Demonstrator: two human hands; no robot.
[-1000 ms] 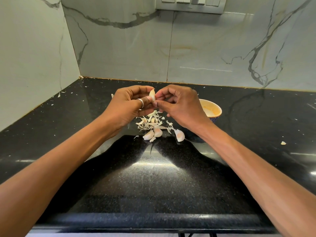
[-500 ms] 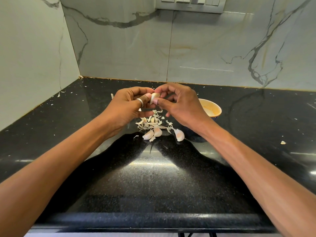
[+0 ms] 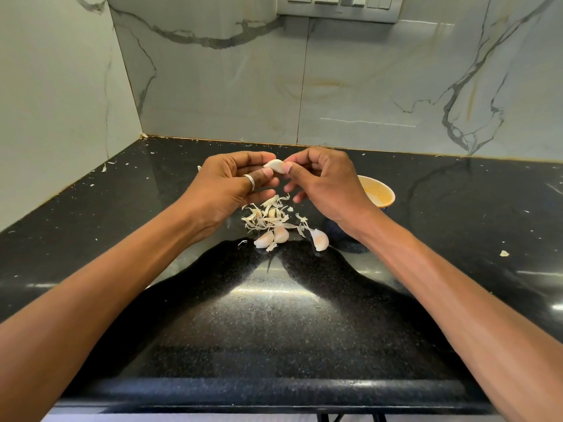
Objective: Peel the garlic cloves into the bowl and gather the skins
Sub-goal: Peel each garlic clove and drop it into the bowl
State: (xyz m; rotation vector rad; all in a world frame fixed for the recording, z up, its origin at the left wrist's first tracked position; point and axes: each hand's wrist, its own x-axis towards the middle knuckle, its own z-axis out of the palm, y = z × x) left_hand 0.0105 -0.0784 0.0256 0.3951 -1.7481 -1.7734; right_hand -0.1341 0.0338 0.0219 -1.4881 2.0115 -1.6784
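Half of the bowl (image 3: 380, 193) is hidden behind the right hand (image 3: 329, 184), so I cannot tell what lies inside it; only its pale yellow inner wall and a patch of dark blue outside show. High above the bowl, a switch plate (image 3: 338, 7) is cut off by the top edge.

Both hands hover over the worktop (image 3: 274, 315) just left of the bowl, fingers curled, pinching one garlic clove (image 3: 274, 164) between them. The left hand (image 3: 225, 190), wearing a ring (image 3: 249, 181), holds the clove's far-from-bowl end, and the right hand's thumb and fingertips hold the end nearer the bowl. Whether skin remains on that clove I cannot make out.

Left of the bowl, beneath the hands, lies a pile of skins (image 3: 268, 214) with three cloves (image 3: 281, 234) at its near edge. One stray skin scrap (image 3: 504, 253) sits well to the bowl's right.
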